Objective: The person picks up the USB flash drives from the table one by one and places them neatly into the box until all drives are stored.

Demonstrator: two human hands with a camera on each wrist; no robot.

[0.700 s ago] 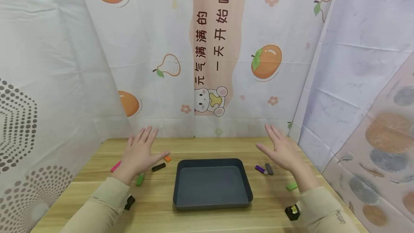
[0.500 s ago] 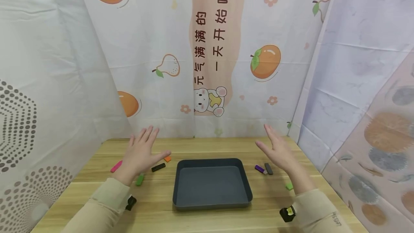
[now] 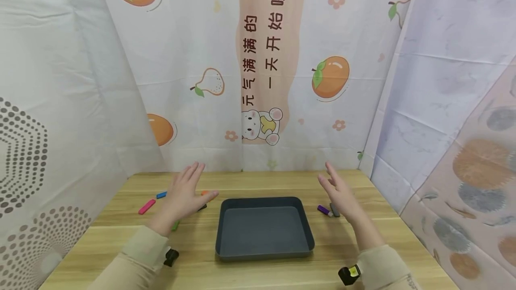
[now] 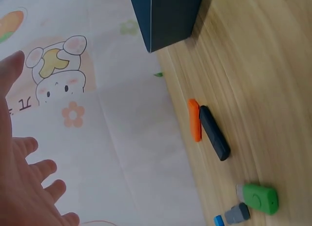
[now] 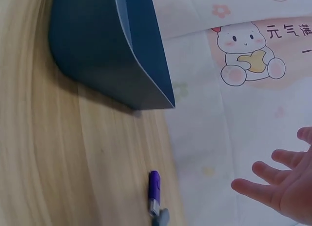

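Observation:
My left hand (image 3: pixel 183 198) hovers above the table left of a dark grey tray (image 3: pixel 264 232), fingers extended and holding nothing. Across the tray, my right hand (image 3: pixel 340 196) is also raised, its fingers straight and its grasp empty. Beneath and around the left hand lie a pink stick (image 3: pixel 147 206), a blue one (image 3: pixel 161 194), an orange one (image 4: pixel 194 119), a black one (image 4: pixel 214 133) and a green USB stick (image 4: pixel 261 198). A small grey piece (image 4: pixel 237 213) touches the green one's side. Near the right hand lie a purple USB stick (image 5: pixel 154 187) and a grey stick (image 3: pixel 334 210), partly covered.
The wooden table (image 3: pixel 266 274) ends at a printed curtain (image 3: pixel 193 124) behind the tray. More cloth hangs at both sides. Each wrist carries a small black camera, the left one (image 3: pixel 171 257) and the right one (image 3: pixel 349 275).
Both hands have moved inward, closer to the tray. The blue stick has come into sight past the left hand. A light green piece at the right is now hidden behind the right arm.

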